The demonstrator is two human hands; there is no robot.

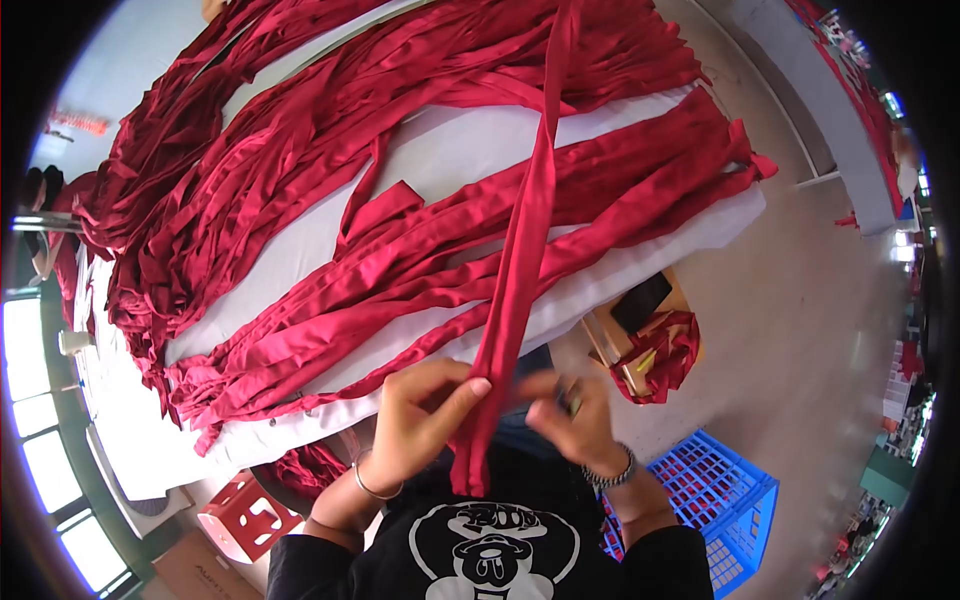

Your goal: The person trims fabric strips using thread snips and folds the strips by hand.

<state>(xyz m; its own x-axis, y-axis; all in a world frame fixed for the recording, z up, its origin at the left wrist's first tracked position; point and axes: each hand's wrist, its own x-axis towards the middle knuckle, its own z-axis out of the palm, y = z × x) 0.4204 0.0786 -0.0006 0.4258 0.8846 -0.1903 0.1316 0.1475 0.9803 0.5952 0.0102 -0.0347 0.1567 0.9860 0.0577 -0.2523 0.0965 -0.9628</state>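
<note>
A long red fabric strip point(520, 240) runs from the top of the view down across the table to my lap. My left hand point(425, 415) pinches it near its lower end, thumb on top. Just right of the strip is my right hand point(575, 415), its fingers curled and partly blurred. A small dark object point(571, 398) shows at its fingers, too unclear to name. Bundles of red strips point(400, 245) lie across the white-covered table point(440, 150) in front of me.
A blue plastic crate point(725, 490) stands on the floor at the lower right. Beyond the table edge, a wooden stool point(680, 298) holds a dark flat object and red fabric. At the lower left are a red stool point(240, 515) and a cardboard box point(200, 570).
</note>
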